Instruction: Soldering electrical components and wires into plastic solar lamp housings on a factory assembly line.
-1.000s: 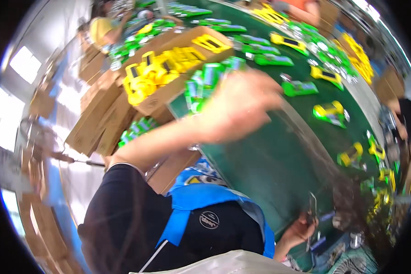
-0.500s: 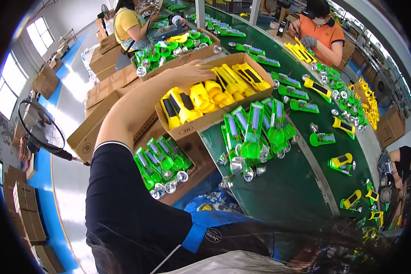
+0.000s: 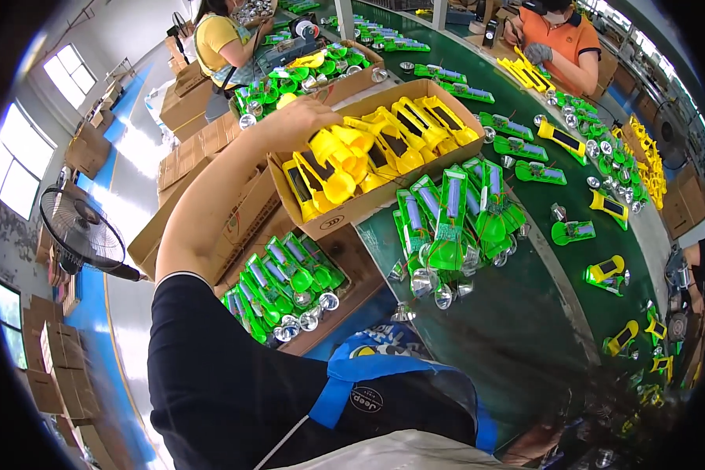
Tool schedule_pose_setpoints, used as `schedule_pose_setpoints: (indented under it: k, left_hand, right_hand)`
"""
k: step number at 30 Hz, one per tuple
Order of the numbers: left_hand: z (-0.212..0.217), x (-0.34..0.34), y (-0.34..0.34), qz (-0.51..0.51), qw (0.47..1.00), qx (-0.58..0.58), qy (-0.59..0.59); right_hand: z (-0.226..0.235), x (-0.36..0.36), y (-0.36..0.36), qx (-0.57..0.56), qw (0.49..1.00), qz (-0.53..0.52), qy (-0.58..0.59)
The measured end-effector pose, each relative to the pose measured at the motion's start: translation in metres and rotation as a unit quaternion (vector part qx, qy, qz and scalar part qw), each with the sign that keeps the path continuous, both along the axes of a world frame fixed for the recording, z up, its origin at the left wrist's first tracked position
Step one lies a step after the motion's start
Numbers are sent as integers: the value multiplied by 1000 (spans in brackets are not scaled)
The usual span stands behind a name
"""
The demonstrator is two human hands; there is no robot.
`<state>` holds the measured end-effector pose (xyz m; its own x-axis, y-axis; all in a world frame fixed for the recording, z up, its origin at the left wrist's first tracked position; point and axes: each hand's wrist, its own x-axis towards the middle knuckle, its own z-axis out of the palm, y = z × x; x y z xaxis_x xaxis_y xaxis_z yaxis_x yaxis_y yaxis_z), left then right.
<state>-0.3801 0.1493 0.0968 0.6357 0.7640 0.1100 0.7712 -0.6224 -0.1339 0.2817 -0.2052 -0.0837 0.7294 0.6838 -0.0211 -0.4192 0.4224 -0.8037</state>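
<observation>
My left hand (image 3: pixel 304 124) reaches across to an open cardboard box (image 3: pixel 335 222) of yellow plastic flashlight housings with dark panels. Its fingers are closed around some yellow flashlight housings (image 3: pixel 343 149), raised at the left part of the box; the fingertips are partly hidden. More yellow housings (image 3: pixel 423 125) lie in rows in the box's right part. Just in front of the box is a pile of green flashlight bodies (image 3: pixel 453 204) with blue-grey cells, wires and silvery reflectors. My right hand cannot be made out; the lower right is dark and blurred by hair.
A lower carton holds more green bodies (image 3: pixel 290 270). Green and yellow parts are spread along the green conveyor belt (image 3: pixel 517 313). A co-worker in orange (image 3: pixel 560 43) sits across it; another in yellow (image 3: pixel 221 45) is at the far left. A fan (image 3: pixel 82 231) stands left.
My left hand has moved left and drawn up some yellow housings from among the others. The view has shifted slightly, too.
</observation>
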Motion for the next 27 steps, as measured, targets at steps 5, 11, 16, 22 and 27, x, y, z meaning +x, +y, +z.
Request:
schedule_pose_setpoints:
  k: [5,11,16,22,27]
  left_hand:
    - [3,-3,12,-20,985,6,173]
    - [58,48,22,53,965,121,227]
    - [114,137,2,33,964,202,172]
    - [67,357,-74,-251,962,94,-50]
    - [-64,499,-95,-252,964,-46,-68]
  right_hand:
    - [-4,1,0,19,999,0,46]
    - [-11,14,-15,42,994,-21,97]
    - [-40,36,-29,-22,992,-17,-121]
    - [2,7,-19,110,994,-5,-1]
    - [12,22,-19,32,986,-89,-140]
